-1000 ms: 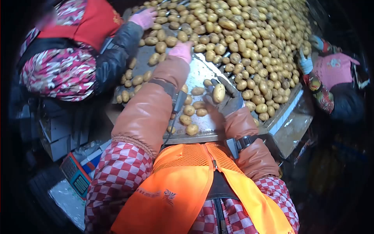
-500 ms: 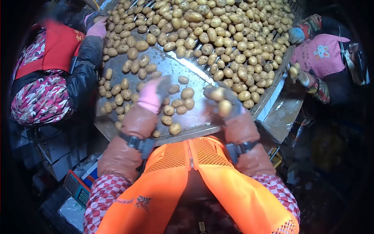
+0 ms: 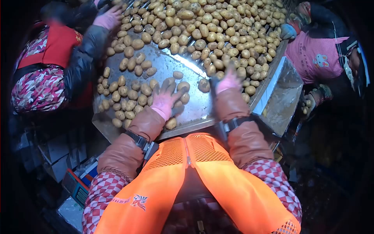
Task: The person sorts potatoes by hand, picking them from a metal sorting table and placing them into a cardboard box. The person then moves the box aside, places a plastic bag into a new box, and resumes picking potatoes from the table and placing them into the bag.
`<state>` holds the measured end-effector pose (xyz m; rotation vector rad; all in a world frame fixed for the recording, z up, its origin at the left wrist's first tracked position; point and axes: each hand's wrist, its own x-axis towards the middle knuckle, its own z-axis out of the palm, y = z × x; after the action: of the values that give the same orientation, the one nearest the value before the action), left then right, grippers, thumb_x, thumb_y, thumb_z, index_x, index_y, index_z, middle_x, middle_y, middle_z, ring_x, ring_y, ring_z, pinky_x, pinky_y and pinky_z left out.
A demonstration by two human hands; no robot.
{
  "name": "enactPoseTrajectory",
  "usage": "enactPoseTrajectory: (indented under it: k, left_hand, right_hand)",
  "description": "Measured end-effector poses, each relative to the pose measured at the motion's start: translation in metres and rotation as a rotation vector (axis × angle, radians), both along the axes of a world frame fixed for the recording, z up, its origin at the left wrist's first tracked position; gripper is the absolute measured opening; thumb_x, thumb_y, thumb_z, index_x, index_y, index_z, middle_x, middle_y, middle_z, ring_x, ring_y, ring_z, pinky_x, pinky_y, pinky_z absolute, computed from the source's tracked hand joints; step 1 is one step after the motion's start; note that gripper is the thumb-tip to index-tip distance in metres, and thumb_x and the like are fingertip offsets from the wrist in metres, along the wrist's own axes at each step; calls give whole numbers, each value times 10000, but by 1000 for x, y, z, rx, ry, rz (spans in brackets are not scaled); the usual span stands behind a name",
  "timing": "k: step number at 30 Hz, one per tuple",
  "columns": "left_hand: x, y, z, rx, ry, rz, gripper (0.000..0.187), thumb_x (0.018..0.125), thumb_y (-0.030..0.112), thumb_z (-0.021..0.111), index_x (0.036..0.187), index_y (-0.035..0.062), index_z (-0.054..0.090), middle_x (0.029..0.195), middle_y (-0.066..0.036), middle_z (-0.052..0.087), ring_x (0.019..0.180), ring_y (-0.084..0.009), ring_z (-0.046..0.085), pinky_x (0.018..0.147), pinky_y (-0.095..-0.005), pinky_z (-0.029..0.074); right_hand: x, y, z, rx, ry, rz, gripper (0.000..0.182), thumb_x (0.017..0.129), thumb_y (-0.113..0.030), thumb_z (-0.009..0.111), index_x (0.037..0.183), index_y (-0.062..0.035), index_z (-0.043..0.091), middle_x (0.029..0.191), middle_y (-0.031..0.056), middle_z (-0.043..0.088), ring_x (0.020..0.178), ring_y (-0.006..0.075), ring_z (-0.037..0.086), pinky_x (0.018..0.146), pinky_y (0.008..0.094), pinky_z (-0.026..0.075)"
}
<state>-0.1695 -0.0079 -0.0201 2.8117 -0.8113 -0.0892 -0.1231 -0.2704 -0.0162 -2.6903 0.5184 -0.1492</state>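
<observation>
My left hand (image 3: 166, 97), in a pink glove with dark grey fingers, lies spread over potatoes (image 3: 133, 94) on the metal tray (image 3: 194, 111). Its fingers are apart and touch a few of the potatoes by the thumb. Across a bare strip of metal, my right hand (image 3: 227, 82) stands on edge in the same kind of glove, palm turned left. Its fingers look stretched out, though blurred, and I see no potato in them. One dark, dirty potato (image 3: 203, 85) sits just left of that palm. A large heap of potatoes (image 3: 218, 35) covers the rollers beyond.
On the left, a person in a red vest (image 3: 58, 46) has a gloved hand (image 3: 108, 18) at the heap. At right, another person in a pink apron (image 3: 313, 54) reaches the heap and holds potatoes (image 3: 307, 103) low. A metal chute (image 3: 282, 95) adjoins the tray's right side.
My right hand has let go of its potatoes and moved up toward the heap. My left hand has opened and come down rightward onto potatoes. The red-vested person's hand has lifted slightly.
</observation>
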Motion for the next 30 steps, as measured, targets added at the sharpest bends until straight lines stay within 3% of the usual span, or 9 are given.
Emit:
enactPoseTrajectory:
  k: [1,3,6,8,12,15,18,24,30]
  left_hand:
    - [6,2,2,33,34,-11,804,726,419,776,1428,171,472,1453,-151,450,1364,-395,378,1098,-607,306]
    - [2,11,-1,-11,-8,40,820,741,454,758,1453,181,459,1450,-141,446,1373,-388,359,1096,-603,300]
    - [-11,29,9,4,74,53,836,739,460,763,1462,177,452,1446,-145,442,1363,-407,363,1094,-601,291]
    - [-28,38,7,13,63,75,833,740,461,764,1464,193,452,1470,-135,418,1379,-395,348,1104,-601,284]
    - [-41,37,-5,-77,5,152,798,746,449,760,1446,189,477,1463,-129,414,1376,-398,348,1103,-589,297]
    - [-34,18,1,-116,-9,192,803,733,451,767,1443,201,487,1451,-130,421,1369,-404,354,1104,-584,300]
    - [-29,6,3,-99,-122,106,757,728,375,786,1416,202,522,1427,-133,455,1340,-397,400,1090,-564,333]
    - [-31,4,-6,-62,-123,105,746,730,407,773,1414,243,527,1437,-124,454,1346,-377,405,1086,-586,330]
    - [-22,-7,-13,-9,-70,200,781,732,514,744,1443,317,488,1509,-98,385,1418,-365,307,1090,-662,254]
  right_hand:
    - [3,15,-9,140,-60,76,750,820,-237,750,1488,-188,412,1329,198,571,1202,393,555,1066,479,423]
    - [-24,52,19,-337,-20,315,662,815,-199,745,1427,-169,495,1291,179,592,1200,350,567,1045,444,449]
    - [-25,27,-17,224,-90,667,576,826,-159,728,1374,-122,551,1291,168,603,1183,344,583,1026,417,466]
    - [-46,8,3,942,18,296,398,880,-150,639,1275,-109,621,1243,215,621,1175,326,598,1015,433,468]
    - [-63,-46,-4,10,-17,268,607,768,-199,757,1311,-31,545,1373,192,523,1290,377,491,1051,475,436]
    - [-90,11,10,-18,7,530,725,728,-252,802,1352,-44,496,1456,190,435,1343,391,424,1066,471,421]
    - [-84,-3,9,154,76,822,475,866,-188,701,1304,-46,583,1268,221,589,1146,394,579,1042,436,458]
    - [-54,-71,-4,349,92,27,480,891,-160,694,1356,-141,575,1292,165,611,1196,291,598,999,388,497]
    - [6,-79,-9,-31,153,32,682,825,-142,722,1447,-192,449,1468,191,438,1231,406,551,1000,480,487]
